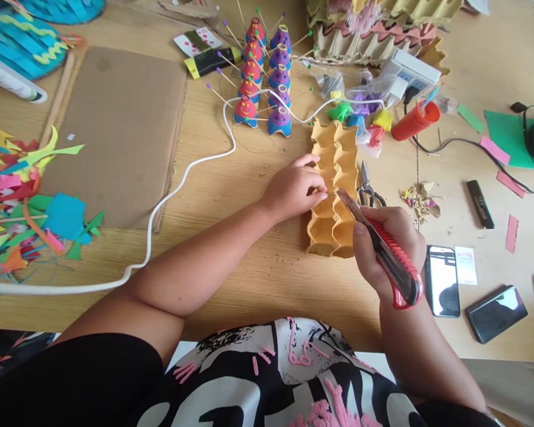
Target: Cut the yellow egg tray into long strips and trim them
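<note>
Where the two hands come close, a yellow egg carton piece [323,228] lies on the wooden counter [249,267], with its long sides running away from the person. The left hand [289,190] is on its left side, with the fingers bent in. I cannot tell if they pinch the carton or just press on it. The right hand [394,231] is closed around a red cutter [394,255]. The blade slants up over the middle of the carton, near the bent fingers, and I cannot tell if the tip touches.

The blade is sharp, so it is good to have the left fingers back from the tip and out of its way. A flat, firm press helps the bumpy carton not to slide. Small, soft strokes are safer than one big push, because thin carton can rip or squash.

Some scissors [365,177] lie just beside the carton's right side. Past its far end are little red figures [245,108] and purple figures [279,117] in two rows, with sticks poking out. A white cord [196,161] winds by them. A red cup [415,120] is off to the right, and a phone [443,281] lies nearer the person. Paper scraps [64,216] sit in a heap far to the left.
</note>
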### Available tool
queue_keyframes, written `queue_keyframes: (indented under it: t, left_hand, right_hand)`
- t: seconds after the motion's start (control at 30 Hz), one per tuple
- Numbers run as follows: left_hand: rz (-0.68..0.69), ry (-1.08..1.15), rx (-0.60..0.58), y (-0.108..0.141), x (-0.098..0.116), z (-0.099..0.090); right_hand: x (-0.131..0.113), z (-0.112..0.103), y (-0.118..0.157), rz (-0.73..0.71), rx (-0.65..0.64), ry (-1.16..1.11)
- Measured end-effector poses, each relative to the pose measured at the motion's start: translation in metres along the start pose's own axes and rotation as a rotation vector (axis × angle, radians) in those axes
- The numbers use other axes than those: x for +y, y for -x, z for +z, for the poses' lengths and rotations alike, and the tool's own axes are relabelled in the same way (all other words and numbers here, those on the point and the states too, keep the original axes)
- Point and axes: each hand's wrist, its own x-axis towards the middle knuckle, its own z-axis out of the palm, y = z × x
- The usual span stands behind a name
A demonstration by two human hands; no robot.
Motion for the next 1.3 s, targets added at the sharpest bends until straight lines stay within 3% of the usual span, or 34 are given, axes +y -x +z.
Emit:
queue_keyframes:
  t: [0.2, 0.97, 1.17, 1.3]
  left_hand:
    - [-0.005, -0.006, 0.001, 0.000, 0.001, 0.000]
    - [0.008, 0.022, 0.010, 0.000, -0.001, 0.002]
    - [0.007, 0.015, 0.006, 0.000, 0.000, 0.002]
    - [0.017, 0.003, 0.006, -0.001, -0.001, 0.002]
  right_hand:
    - [0.003, 0.001, 0.001, -0.001, 0.028, 0.045]
    - [-0.010, -0.005, -0.020, -0.009, -0.112, 0.110]
    - [-0.002, -0.005, -0.028, 0.093, -0.121, -0.013]
    - [0.005, -0.007, -0.025, 0.053, -0.126, -0.020]
